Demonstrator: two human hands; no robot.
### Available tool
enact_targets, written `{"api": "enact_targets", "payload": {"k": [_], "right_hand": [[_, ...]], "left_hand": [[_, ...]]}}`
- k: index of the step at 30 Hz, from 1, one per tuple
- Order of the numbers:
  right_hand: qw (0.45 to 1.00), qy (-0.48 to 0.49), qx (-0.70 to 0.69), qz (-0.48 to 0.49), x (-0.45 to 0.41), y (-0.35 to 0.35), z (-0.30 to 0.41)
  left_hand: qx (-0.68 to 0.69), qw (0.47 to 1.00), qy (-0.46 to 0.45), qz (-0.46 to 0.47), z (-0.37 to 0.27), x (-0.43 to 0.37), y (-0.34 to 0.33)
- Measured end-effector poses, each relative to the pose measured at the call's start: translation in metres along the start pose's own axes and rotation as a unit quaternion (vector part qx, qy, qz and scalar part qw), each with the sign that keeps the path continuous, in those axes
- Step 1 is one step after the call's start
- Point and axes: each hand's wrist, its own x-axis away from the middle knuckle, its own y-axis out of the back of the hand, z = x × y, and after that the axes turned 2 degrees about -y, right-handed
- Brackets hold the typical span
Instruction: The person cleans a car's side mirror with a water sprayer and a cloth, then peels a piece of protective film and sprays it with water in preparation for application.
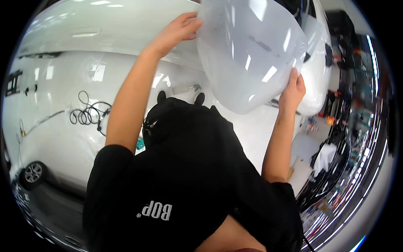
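A large translucent plastic film sheet [242,56] hangs in front of me beside a white car body [119,28]. My left hand [187,26] is at the sheet's left edge with its fingers partly bent; whether it grips the edge is unclear. On the right side, my right hand [292,88] pinches the sheet's edge between thumb and fingers. The sheet's lower part curves to a rounded end above the floor and hides some of the car behind it.
Coiled black hose [85,115] lies on the glossy floor to the left. A spray bottle [184,89] lies near my feet. Another car's wheel [33,173] shows at lower left. Along the right stand cluttered shelves [355,132] and a white cloth [324,157].
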Motion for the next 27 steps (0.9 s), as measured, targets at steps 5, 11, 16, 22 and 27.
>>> {"api": "enact_targets", "payload": {"k": [5,11,16,22,27], "right_hand": [[1.0,-0.02,-0.004,-0.012,0.001,0.002,-0.001],[0.999,-0.025,-0.039,-0.026,0.004,0.0,-0.006],[1.0,-0.008,0.017,-0.023,0.002,0.005,-0.011],[0.998,0.063,-0.02,-0.019,0.039,0.014,-0.012],[0.95,0.063,0.086,0.292,0.083,0.038,-0.042]], "left_hand": [[0.064,0.99,0.092,0.09,0.041,0.045,0.001],[0.116,0.988,0.1,0.021,0.045,0.039,-0.053],[0.119,0.992,0.03,-0.024,0.059,0.025,-0.026],[-0.077,0.992,-0.073,-0.065,-0.012,0.053,0.036],[-0.28,0.935,0.045,-0.214,-0.049,0.124,0.054]]}}
